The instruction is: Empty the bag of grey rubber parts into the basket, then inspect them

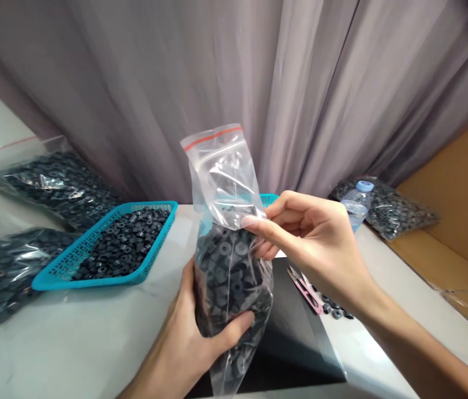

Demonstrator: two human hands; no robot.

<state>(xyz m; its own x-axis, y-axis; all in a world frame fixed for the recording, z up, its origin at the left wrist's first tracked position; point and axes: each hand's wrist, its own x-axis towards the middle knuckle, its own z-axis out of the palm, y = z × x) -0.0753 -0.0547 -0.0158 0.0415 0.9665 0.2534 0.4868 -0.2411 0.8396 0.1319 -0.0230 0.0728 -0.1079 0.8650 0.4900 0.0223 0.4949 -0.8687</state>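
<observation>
No lettering, label, brand, number or sign can be read anywhere here.

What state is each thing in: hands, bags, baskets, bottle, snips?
Clear red-striped plastic zip bag: held, partly filled with small dark rings; seal unclear.
Left hand: gripping that bag's filled part.
Right hand: pinching its upper plastic.
Left turquoise perforated plastic basket: partly filled.
Rear turquoise basket: mostly hidden.
Other clear plastic bags: holding dark rings.
Clear plastic bottle: blue cap on.
Pink-handled snips: lying unheld.
</observation>
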